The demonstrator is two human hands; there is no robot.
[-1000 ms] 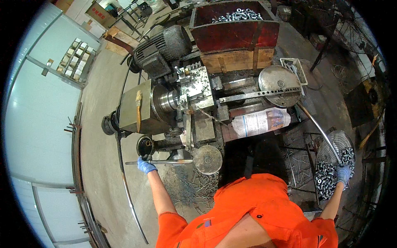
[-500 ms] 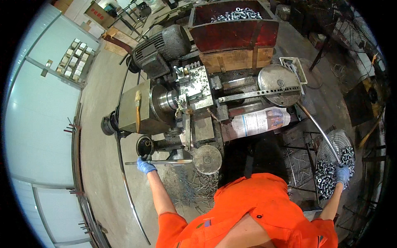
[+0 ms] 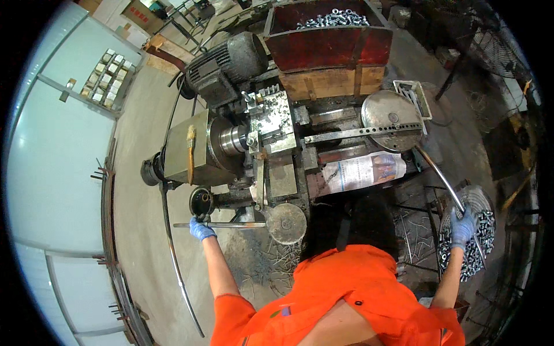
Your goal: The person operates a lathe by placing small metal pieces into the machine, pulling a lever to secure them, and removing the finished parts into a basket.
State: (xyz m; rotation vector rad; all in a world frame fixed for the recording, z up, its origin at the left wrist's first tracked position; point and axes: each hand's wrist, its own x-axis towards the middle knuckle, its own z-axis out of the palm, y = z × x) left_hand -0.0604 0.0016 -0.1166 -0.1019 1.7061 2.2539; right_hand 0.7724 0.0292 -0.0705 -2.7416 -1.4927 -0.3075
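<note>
**Both hands stay put at the lathe**

Closest in is the orange work shirt point(image 3: 346, 300), with a bare arm reaching out on each side. The left hand point(image 3: 201, 230), in a blue glove, keeps its grip clenched around the end of a thin steel rod point(image 3: 222, 225) that lies level and runs right to a round metal handwheel point(image 3: 287, 223). The right hand point(image 3: 463, 228), also gloved in blue, stays in the wire basket point(image 3: 483, 199) of small shiny metal parts point(image 3: 482, 242) beside the machine; I cannot tell whether its grip is shut on a part or only resting among them, just under a curved bar point(image 3: 438, 176).

Against the last second almost nothing has shifted: both hands sit in the same spots, and only the view has drifted a little. That reads as a pause, with the rod held steady.

Further off sits the grey lathe point(image 3: 231, 141) with its chuck, then the motor point(image 3: 222, 66) and a red bin point(image 3: 329, 46) heaped with more metal parts.
</note>
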